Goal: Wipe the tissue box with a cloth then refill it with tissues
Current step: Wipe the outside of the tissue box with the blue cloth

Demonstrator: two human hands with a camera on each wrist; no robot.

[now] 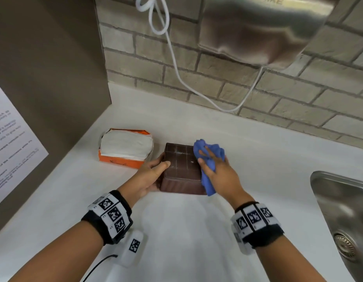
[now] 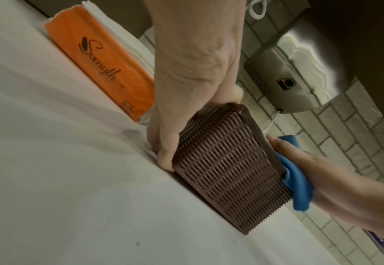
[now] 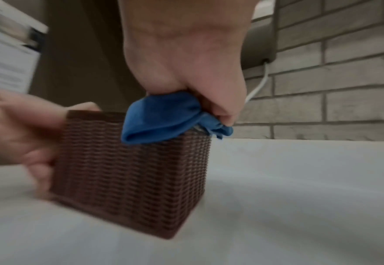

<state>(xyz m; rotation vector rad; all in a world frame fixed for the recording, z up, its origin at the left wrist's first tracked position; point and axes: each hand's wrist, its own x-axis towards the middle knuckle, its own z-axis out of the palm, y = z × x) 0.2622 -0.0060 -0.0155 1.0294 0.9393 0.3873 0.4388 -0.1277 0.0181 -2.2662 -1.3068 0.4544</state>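
A brown woven tissue box [image 1: 181, 169] [image 2: 227, 166] [image 3: 129, 172] stands on the white counter [image 1: 186, 231], its flat top showing faint smears. My left hand [image 1: 154, 171] [image 2: 186, 89] grips its left side, thumb on the top and fingers curled round the wall. My right hand [image 1: 215, 169] [image 3: 186, 62] holds a crumpled blue cloth [image 1: 209, 159] [image 2: 295, 181] [image 3: 161, 116] and presses it on the box's right top edge. An opened orange pack of white tissues [image 1: 125, 148] [image 2: 100, 59] lies just left of the box.
A steel sink [image 1: 343, 216] is set into the counter at the right. A metal hand dryer [image 1: 262, 29] hangs on the brick wall above, its white cord [image 1: 176, 68] looping down behind the box. A brown panel with a paper notice [image 1: 11, 139] closes the left side.
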